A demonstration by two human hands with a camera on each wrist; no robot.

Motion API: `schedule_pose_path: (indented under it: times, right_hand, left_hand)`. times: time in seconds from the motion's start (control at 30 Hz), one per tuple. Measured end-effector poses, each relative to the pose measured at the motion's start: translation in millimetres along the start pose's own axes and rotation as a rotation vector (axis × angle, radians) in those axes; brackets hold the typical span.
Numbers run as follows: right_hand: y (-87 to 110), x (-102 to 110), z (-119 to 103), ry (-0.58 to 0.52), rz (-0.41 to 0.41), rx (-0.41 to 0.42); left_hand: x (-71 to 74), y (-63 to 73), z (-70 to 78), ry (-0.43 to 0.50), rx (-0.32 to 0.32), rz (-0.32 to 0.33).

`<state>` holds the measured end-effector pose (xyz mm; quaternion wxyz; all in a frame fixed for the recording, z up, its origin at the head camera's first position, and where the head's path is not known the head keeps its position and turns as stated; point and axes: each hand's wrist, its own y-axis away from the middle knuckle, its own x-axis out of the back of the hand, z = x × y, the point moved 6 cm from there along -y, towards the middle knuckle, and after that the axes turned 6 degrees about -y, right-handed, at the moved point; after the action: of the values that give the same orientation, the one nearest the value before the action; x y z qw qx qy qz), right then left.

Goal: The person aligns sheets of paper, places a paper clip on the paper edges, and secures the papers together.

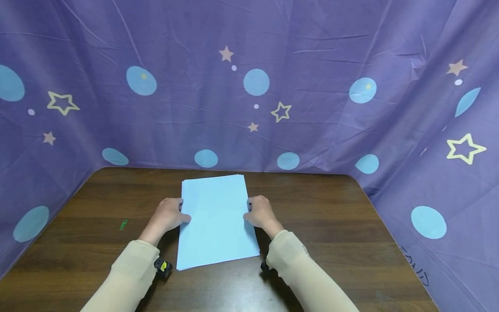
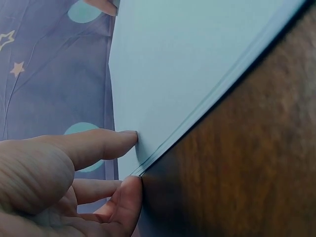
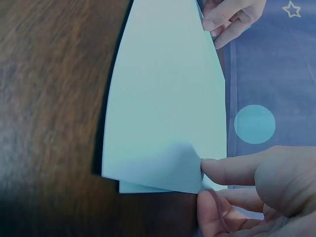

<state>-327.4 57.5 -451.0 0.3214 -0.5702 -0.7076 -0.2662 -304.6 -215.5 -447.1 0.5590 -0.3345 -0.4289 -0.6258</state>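
A small stack of pale blue-white paper sheets lies on the table in the head view, its sheets slightly out of line at the corners. My left hand pinches the left edge, thumb on top and fingers at the side and below. On the opposite edge my right hand grips the stack the same way. From the right wrist, a lower sheet sticks out past the top one near the right thumb. The left wrist view shows the left thumb on the paper face and a fingertip against its edge.
The brown wooden table reaches back to a purple curtain with stars and dots. A small green outlined piece lies left of the left hand. Dark wrist devices sit at the beige sleeves.
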Motion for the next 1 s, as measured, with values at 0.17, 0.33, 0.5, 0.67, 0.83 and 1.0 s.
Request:
schedule_pose_path:
  times: [0.17,0.33,0.5,0.67,0.83,1.0]
  right_hand:
    - [2.9,2.6,4.7,-0.019,0.007,-0.019]
    - [6.1,5.5,8.8,-0.033,0.008,-0.022]
    - [8.3,7.8,13.0,-0.035,0.009,-0.022]
    - [11.0,10.3,17.0,-0.036,0.022,-0.027]
    - [15.0,13.8,20.0,-0.043,0.024,-0.026]
    - [18.7,16.8,23.9,-0.058,0.026,-0.027]
  left_hand:
    - [-1.7,-0.8,4.2,0.011,-0.013,0.005]
    - [-3.6,-1.1,9.0,0.015,-0.015,0.005]
    - [-6.2,-2.0,13.2,0.017,-0.011,0.005]
    - [-9.2,-2.6,16.3,0.030,-0.019,0.011]
    - [-10.7,-3.1,20.1,0.037,-0.023,0.010]
    - [-12.5,-3.9,24.3,0.028,-0.026,0.008]
